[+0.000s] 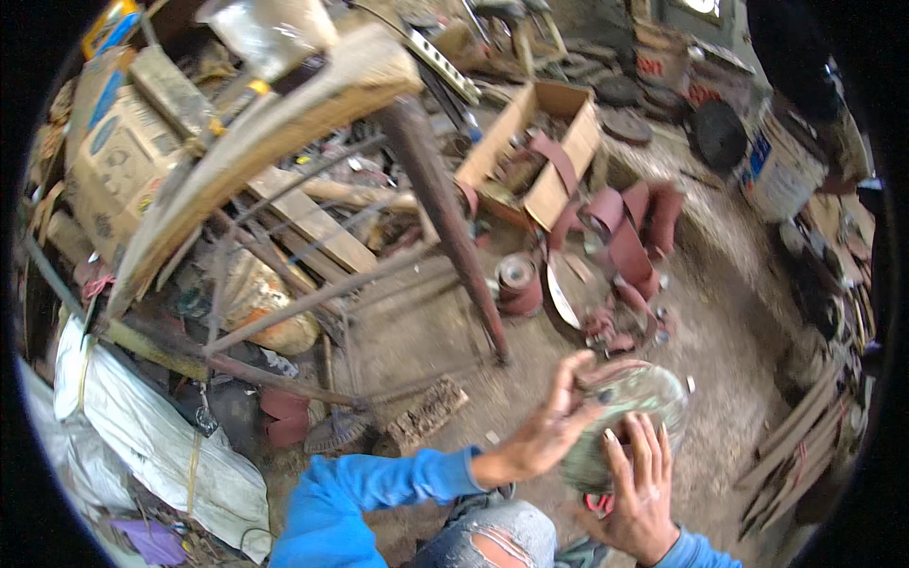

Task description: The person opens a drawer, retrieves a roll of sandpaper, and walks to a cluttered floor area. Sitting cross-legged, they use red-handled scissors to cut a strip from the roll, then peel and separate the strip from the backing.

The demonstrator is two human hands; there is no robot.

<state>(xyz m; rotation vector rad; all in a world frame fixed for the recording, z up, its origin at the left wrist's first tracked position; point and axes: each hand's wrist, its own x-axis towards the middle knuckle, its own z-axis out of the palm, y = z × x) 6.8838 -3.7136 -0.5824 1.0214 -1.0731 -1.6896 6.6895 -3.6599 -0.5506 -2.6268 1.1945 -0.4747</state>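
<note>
A rounded, flat greenish piece with a brownish-red upper edge [636, 386] is held low in front of me; motion smears it, and its exact kind cannot be made out. My left hand [549, 426] grips its left side, thumb and fingers about the rim. Across its lower face my right hand [642, 483] lays its fingers, slightly apart, with the blurred thumb by the lower edge. The palm side of the right hand is hidden. Below the piece, a small red thing [598, 503] shows near my feet.
A worn wooden-topped metal stand [445, 218] rises at the left. Beyond lie reddish-brown abrasive strips [630, 251], a roll [519, 284] and an open cardboard box [473, 170]. White sacks [161, 445] lie lower left, a rough block [426, 412] nearer, stacked strips [805, 445] at right.
</note>
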